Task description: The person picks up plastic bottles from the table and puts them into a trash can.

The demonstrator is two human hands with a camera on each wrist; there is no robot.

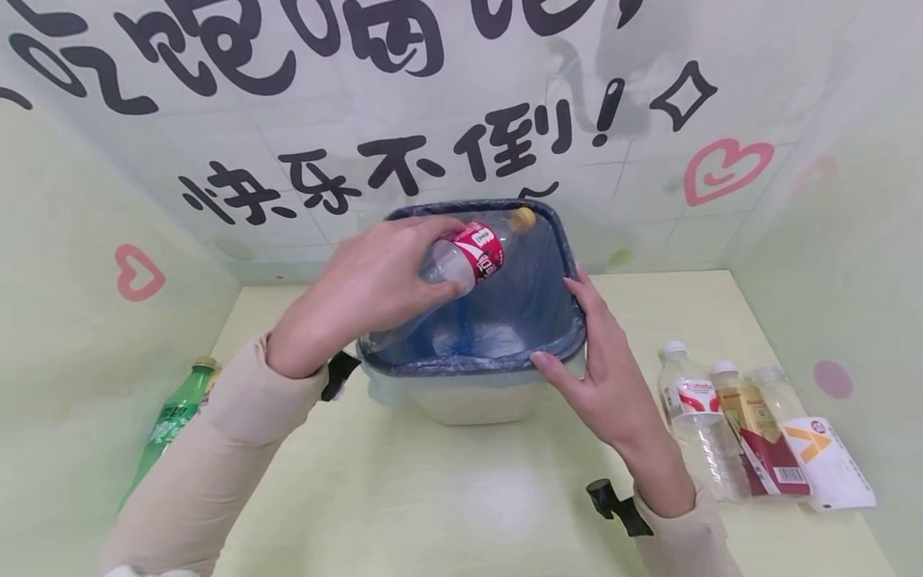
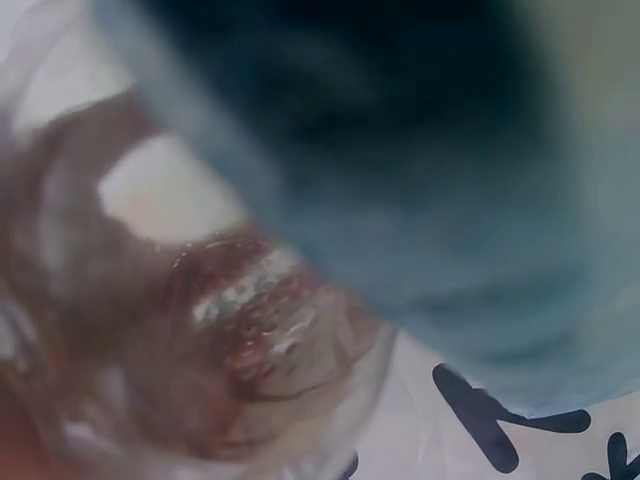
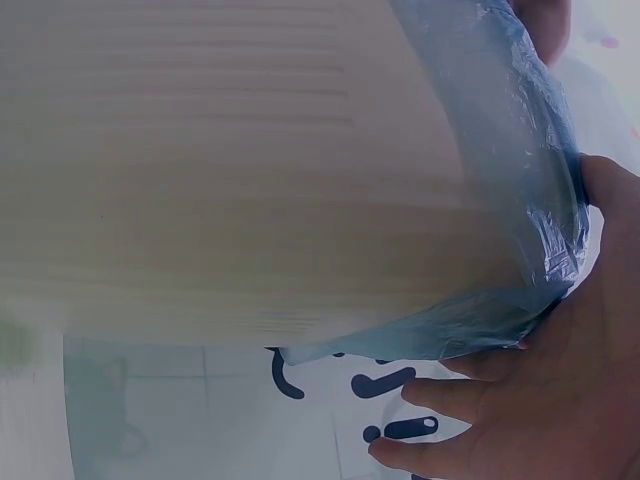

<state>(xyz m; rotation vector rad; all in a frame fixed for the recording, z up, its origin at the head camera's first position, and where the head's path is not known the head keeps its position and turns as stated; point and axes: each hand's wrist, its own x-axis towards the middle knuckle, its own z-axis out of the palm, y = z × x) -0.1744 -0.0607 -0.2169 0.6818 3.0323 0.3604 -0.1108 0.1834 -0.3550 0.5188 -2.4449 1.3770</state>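
My left hand point(image 1: 375, 272) holds a clear plastic bottle point(image 1: 450, 260) with a red label and yellow cap, tilted over the mouth of a trash bin point(image 1: 476, 401). The bottle's cap end lies near the bin's back right corner. Blurred and close, the bottle point(image 2: 250, 340) fills much of the left wrist view beside the blue bin liner point(image 2: 440, 260). My right hand point(image 1: 606, 377) grips the bin's front right corner, thumb at the front rim and fingers along the right side. In the right wrist view, spread fingers point(image 3: 450, 400) reach past the lined rim.
To the right lie several empty-looking bottles: a clear one point(image 1: 695, 409), one with a gold and red label point(image 1: 764, 433) and one with a white label point(image 1: 829, 465). A green bottle point(image 1: 173, 417) lies at left, partly behind my sleeve. Printed walls point(image 1: 433, 176) enclose the table point(image 1: 447, 489).
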